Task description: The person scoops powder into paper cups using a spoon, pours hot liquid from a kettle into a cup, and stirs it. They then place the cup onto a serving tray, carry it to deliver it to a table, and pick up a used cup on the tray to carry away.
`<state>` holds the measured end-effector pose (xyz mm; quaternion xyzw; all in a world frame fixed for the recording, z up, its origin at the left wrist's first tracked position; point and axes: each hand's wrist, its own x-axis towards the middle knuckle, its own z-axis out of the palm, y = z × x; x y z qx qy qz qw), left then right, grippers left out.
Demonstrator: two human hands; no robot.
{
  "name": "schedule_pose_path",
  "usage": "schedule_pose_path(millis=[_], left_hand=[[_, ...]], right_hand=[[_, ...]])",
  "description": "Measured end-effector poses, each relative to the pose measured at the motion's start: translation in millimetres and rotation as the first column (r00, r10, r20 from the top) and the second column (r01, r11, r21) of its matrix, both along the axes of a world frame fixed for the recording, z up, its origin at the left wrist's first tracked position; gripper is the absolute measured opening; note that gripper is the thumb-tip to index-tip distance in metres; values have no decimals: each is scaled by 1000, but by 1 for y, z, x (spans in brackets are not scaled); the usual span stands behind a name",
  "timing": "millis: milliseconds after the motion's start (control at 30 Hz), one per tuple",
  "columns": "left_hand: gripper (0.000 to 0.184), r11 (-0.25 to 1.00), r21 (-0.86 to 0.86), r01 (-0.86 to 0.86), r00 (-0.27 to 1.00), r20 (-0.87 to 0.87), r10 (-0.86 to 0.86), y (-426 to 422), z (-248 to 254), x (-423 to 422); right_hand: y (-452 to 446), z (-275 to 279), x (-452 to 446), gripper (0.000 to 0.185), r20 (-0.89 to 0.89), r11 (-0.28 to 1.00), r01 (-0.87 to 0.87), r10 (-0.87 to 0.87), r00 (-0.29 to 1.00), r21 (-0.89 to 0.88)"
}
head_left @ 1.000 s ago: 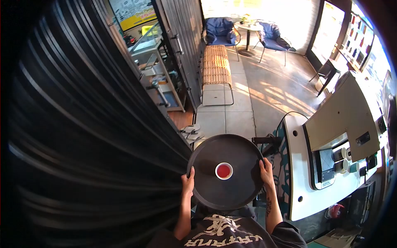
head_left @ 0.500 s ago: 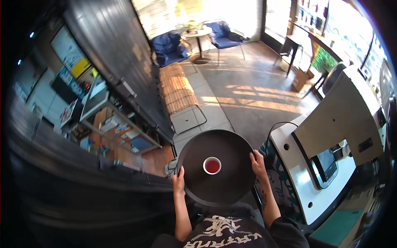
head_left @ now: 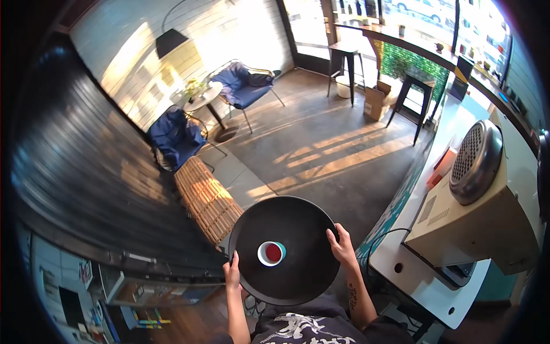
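Note:
A round black serving tray (head_left: 306,229) is held out in front of my body. My left hand (head_left: 232,273) grips its left rim, thumb on top. On the opposite side my right hand (head_left: 342,245) is closed round the right rim, its fingers mostly hidden underneath. A small cup (head_left: 279,261) of red liquid stands on the tray, left of its middle; its inside is white and a strip of teal shows on its outer side.
A slatted wooden bench (head_left: 207,198) runs along the left, beyond it blue-cushioned chairs (head_left: 249,92) and a small round table (head_left: 204,97). To the right is a white counter (head_left: 421,286) carrying a beige machine (head_left: 481,212). Black stools (head_left: 413,97) and a cardboard box (head_left: 378,102) stand farther off.
My view has turned to the right, bringing more of the counter and windows into sight. The cup now sits farther left on the tray and shows its teal side. Both hands keep their hold.

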<state>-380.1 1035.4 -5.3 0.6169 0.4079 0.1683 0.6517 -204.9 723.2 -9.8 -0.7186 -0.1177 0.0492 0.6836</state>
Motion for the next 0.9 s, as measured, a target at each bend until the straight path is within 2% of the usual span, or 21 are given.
schedule_pose_path(millis=[33,100,167,233,300,333,400,433,467,533,633,700,767,833,900], left_hand=[[47,998,-42,45,999,-14,-45,13,0,15],[49,998,-13,64,996,-61,-65,32,-4,52],[54,998,56,23,996,-83,-18,53,-12,91],[60,985,-74,158,987,-17,-160,83,-11,129],[60,983,-113,143,989,-22,-146,104,-9,171],[60,982,-121,145,989,-6,-147,123,-24,192],[57,960,-187,211,968,174,-179,166,-65,226],[57,959,-194,205,968,184,-170,172,-54,242],[54,935,-289,205,965,218,-144,173,-41,261],[50,884,-438,165,966,253,-55,187,-26,298],[46,809,-558,185,945,326,8,224,-32,339],[42,805,-580,123,945,317,84,247,-29,369],[41,729,-670,139,955,286,81,275,-32,394],[39,681,-729,72,964,226,141,301,-31,418],[45,722,-689,65,957,248,151,328,-39,440]], right_hand=[[7,7,10,21,13,1000,-9,9,1000,5],[23,15,31,23,-32,999,36,-35,999,32],[38,14,58,21,-8,998,55,-55,998,29],[54,9,87,21,-4,998,67,-67,998,11],[75,10,122,21,18,998,68,-68,998,-3],[89,12,137,21,-16,995,92,-92,996,22],[119,18,170,20,-75,990,131,-127,989,50],[132,11,186,20,-66,991,124,-121,991,41],[144,1,207,20,-56,990,143,-143,988,2],[175,15,251,21,4,984,162,-162,987,-78],[217,2,314,27,-8,987,159,-159,987,-22],[246,18,348,30,7,984,145,-145,989,-101],[271,-2,389,32,-47,992,120,-122,991,-41],[303,3,424,33,-53,995,80,-83,995,-63],[339,0,462,33,-49,997,44,-47,998,-59]])
